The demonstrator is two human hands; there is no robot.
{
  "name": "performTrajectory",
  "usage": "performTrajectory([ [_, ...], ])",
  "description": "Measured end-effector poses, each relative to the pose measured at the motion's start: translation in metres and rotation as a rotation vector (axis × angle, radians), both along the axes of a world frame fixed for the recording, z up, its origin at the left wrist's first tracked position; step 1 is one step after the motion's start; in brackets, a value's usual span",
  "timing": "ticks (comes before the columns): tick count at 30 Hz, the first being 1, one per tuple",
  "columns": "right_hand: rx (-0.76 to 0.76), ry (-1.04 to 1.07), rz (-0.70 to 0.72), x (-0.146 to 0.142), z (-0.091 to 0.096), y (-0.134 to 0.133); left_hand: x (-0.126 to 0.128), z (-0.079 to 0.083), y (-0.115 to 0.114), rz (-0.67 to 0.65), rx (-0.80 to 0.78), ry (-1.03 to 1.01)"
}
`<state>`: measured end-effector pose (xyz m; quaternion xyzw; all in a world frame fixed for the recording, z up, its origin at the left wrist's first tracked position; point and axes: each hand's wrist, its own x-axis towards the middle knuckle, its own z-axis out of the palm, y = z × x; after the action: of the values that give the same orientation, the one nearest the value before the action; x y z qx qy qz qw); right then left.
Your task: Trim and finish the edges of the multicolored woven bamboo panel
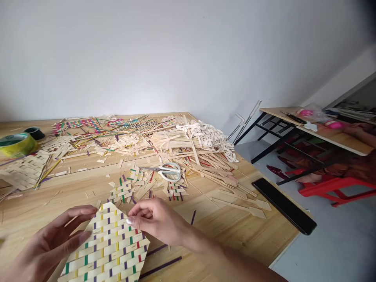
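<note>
A woven bamboo-strip panel, pale with purple, yellow, green and red strips, is at the bottom of the view, its top cut to a point. My left hand grips its left edge between thumb and fingers. On the upper right edge, my right hand pinches the panel with thumb and forefinger. Just beyond lie woven offcuts and white-handled scissors, blades pointing left. Purple strips rest on the table right of the panel.
Rolls of tape stand at the left. Piled strips and scraps cover the table's back, with a white cord heap. Thin wooden handles and a black phone lie at right. Beyond are another table, a red stool and a person.
</note>
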<state>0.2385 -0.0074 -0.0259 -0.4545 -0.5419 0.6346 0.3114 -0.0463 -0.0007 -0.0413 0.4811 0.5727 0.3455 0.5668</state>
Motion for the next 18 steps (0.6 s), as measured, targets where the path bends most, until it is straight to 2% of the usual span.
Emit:
performTrajectory([
  [5,0.001,0.021,-0.014,-0.001,-0.003,0.002,-0.002,-0.006,-0.001,-0.065,0.013,0.049],
  [13,0.029,0.062,-0.028,-0.001,-0.001,0.002,0.008,0.012,-0.004,-0.094,0.010,0.061],
  [18,0.045,0.082,-0.036,0.001,0.002,0.003,0.004,0.012,-0.002,-0.099,-0.040,0.074],
])
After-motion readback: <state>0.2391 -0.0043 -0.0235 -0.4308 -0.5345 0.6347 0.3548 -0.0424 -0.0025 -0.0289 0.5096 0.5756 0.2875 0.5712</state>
